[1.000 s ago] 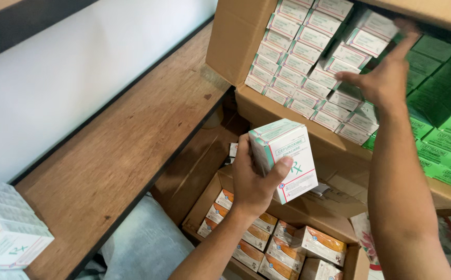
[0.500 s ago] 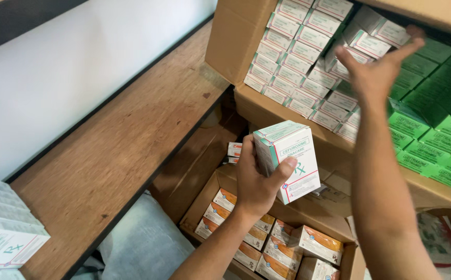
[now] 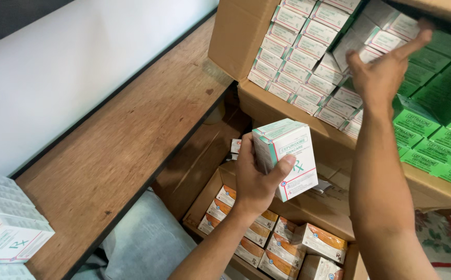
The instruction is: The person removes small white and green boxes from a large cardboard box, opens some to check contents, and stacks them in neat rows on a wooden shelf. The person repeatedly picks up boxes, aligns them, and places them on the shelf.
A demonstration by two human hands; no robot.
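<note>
The left hand (image 3: 256,179) grasps a stack of white-and-teal medicine boxes (image 3: 286,155), with the thumb across the front face and the fingers wrapped round the left side. The stack is held upright in mid-air, above the lower carton (image 3: 220,192) and in front of the upper carton (image 3: 235,36).

The right hand (image 3: 383,72) reaches up and far into the upper carton. Its fingers are spread and lie against the loose white-and-teal boxes (image 3: 386,31) at the top of the rows. The pictures do not show whether the hand has closed on any of them.

The upper carton is brown cardboard, tipped with its open side toward the viewer. Its left part holds rows of white-and-teal boxes (image 3: 298,62), packed tightly with their ends outward. Its right part holds green boxes (image 3: 438,140), also in rows.

The lower carton stands near, below the left hand. It holds white boxes with orange corners (image 3: 282,243), packed in rows.

A wooden shelf (image 3: 132,140) runs along the left, from near to far, with a dark edge strip. A white wall panel (image 3: 70,67) rises behind it. A further pile of white boxes (image 3: 2,228) rests on the near left end of the shelf, well apart from both hands.
</note>
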